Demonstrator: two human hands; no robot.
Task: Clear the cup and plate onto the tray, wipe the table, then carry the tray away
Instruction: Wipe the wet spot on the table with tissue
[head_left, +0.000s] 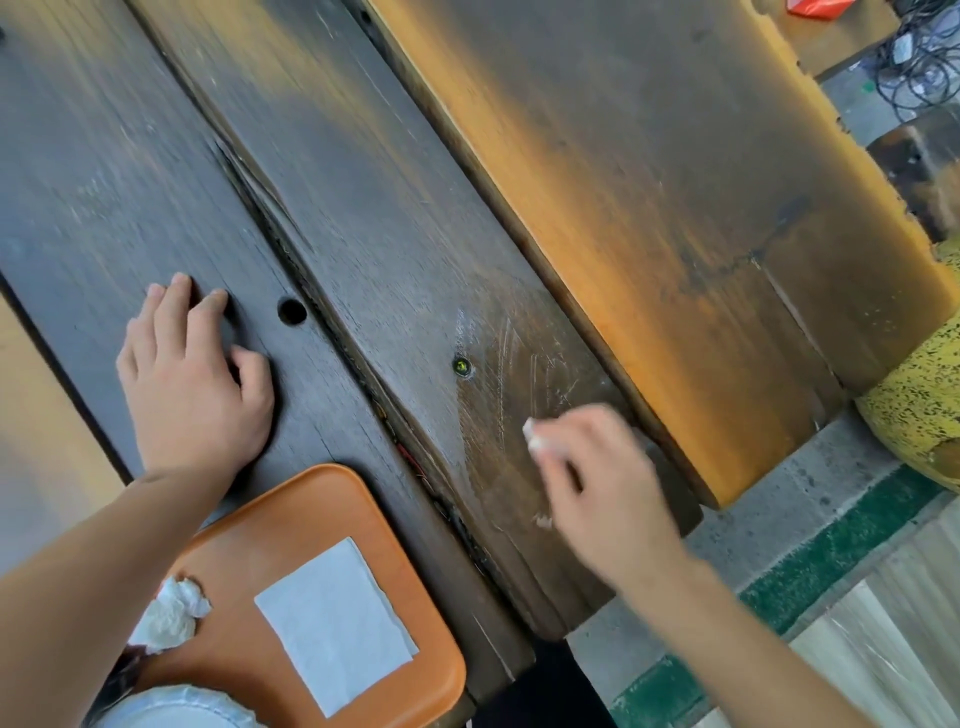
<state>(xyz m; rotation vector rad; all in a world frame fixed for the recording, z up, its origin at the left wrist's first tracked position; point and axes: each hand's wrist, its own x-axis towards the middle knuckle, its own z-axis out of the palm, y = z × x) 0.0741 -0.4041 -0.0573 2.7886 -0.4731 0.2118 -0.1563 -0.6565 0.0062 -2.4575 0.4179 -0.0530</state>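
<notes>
Napkin (335, 626) on tray (415, 597)

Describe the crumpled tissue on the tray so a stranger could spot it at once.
Find the orange tray at the near edge of the dark wooden table. The crumpled tissue sits on its left side, partly behind the left forearm. Unlike the flat square napkin beside it, it is a scrunched white wad.

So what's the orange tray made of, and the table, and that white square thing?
The orange tray looks like smooth plastic: even colour, rounded moulded rim, slight sheen. The table looks like dark-stained wood: grain lines, cracks between planks, a round hole. The white square seems to be a thin paper napkin, flat with soft fold creases, though it could be thin cloth.
</notes>
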